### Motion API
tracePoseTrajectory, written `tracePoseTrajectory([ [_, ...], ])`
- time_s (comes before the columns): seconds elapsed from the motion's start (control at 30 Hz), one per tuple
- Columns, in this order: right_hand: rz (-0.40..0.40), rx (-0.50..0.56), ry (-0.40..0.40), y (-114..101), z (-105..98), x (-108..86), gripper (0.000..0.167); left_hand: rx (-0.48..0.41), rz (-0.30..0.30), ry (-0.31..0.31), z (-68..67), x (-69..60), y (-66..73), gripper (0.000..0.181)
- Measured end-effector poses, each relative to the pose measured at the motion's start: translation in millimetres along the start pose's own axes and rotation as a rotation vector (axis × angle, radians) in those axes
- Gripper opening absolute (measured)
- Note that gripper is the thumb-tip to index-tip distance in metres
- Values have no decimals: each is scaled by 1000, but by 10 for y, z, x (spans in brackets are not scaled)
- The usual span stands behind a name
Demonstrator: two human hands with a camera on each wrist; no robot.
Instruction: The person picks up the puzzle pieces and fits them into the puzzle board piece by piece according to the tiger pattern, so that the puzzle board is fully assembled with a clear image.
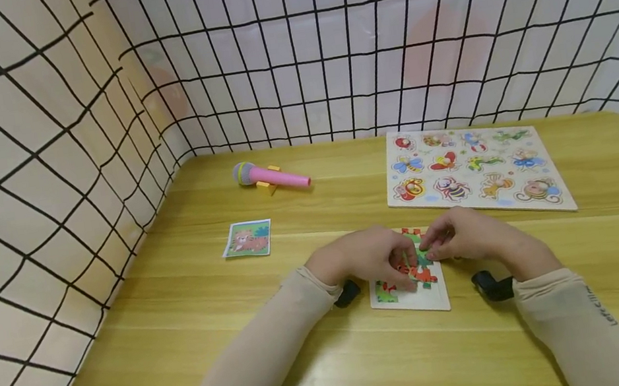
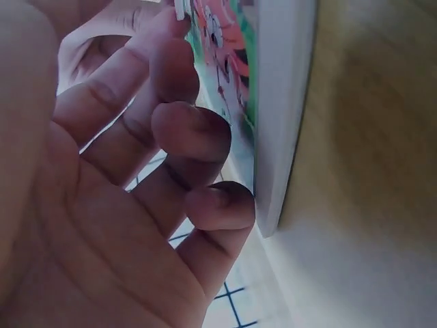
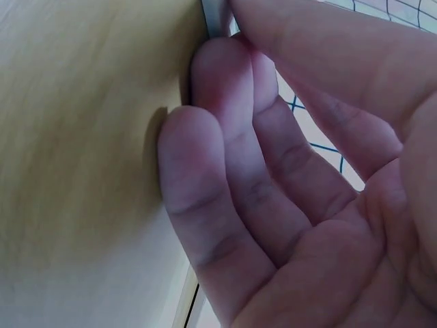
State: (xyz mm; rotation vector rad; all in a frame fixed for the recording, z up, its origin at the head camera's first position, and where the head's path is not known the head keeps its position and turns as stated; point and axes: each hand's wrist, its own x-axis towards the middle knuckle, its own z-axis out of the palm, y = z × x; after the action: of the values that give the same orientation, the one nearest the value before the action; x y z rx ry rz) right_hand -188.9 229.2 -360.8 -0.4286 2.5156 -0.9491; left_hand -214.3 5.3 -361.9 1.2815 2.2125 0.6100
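Note:
A small jigsaw puzzle board (image 1: 422,301) lies on the table between both hands, with a green section in its lower left corner. My left hand (image 1: 376,260) arches over it with bent fingers and pinches an orange-red puzzle piece (image 1: 425,274). In the left wrist view the lower fingers (image 2: 220,205) curl beside the board's pale edge (image 2: 276,123). My right hand (image 1: 469,239) is at the board's right side, thumb and fingertips at its edge. The right wrist view shows the thumb on that edge (image 3: 217,17) and the other fingers curled against the table; the fingertip contact is partly hidden.
A larger wooden insect puzzle (image 1: 477,171) lies behind the right hand. A pink toy microphone (image 1: 280,177) lies at the back left, and a small picture card (image 1: 248,239) lies left of the hands. Black wire mesh (image 1: 325,57) fences the table (image 1: 188,344).

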Motion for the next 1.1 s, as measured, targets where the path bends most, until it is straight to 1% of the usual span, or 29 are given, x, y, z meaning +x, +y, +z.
tracePoseTrajectory([
  [0.23,10,6,-6,-17,4,-6,12,-43,-12,16,-35,-30,1,27],
  [0.47,11,1,-7,-15,13,-14,13,-39,16,28,-44,-46,-28,26],
  [0.57,12,-5,-4,-20,9,-18,12,-86,22,19,-62,-56,-31,26],
  [0.7,9,-5,-8,-29,3,-18,13,-159,2,4,-98,-81,-33,25],
  [0.77,10,-3,-9,-30,1,-16,13,-165,4,15,-117,-95,-31,27],
  [0.87,15,1,-9,-25,1,-6,15,-143,52,50,-139,-106,-35,30],
  [0.93,15,1,-8,-21,-2,-2,16,-117,100,69,-144,-103,-39,32],
  [1.0,16,3,-6,-18,-4,0,17,-84,146,85,-140,-89,-44,33],
  [1.1,16,4,-6,-18,-6,-1,16,-25,199,97,-121,-59,-41,34],
])
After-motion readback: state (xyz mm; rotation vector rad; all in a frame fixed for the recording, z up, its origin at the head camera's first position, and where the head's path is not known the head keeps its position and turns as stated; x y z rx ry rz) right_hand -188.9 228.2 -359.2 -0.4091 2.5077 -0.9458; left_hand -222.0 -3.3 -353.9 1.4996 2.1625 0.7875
